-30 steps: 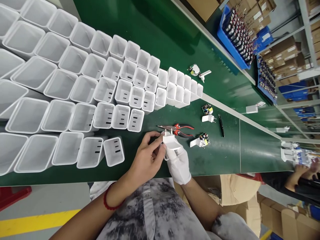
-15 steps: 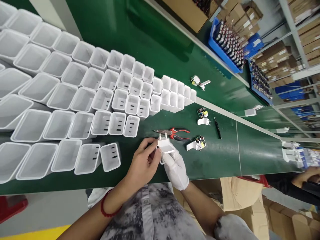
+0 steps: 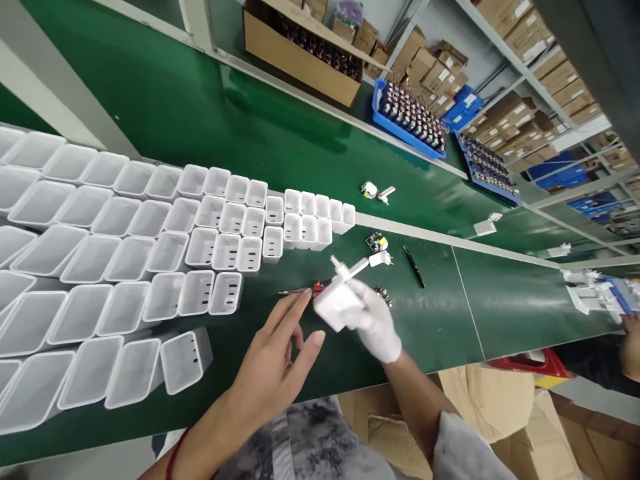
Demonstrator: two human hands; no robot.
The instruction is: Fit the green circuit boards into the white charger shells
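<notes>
A white plug-in charger housing with a plug part on top is held by my right hand, which wears a white glove. My left hand is bare, its thumb and fingers apart beside the housing, with nothing between them. Behind my left fingertips lie red-handled pliers, partly covered by the housing. A small circuit board and a white plug piece lie farther back. More circuit parts show just behind my right hand, mostly hidden.
Rows of white open housings fill the bench's left side. A black pen lies to the right. Blue trays of components and a cardboard box stand at the back. Another person's hand shows at the far right.
My left hand has let go of the white housing and opened. My right hand has moved right, turning the housing. The view has shifted, so the bench sits lower.
</notes>
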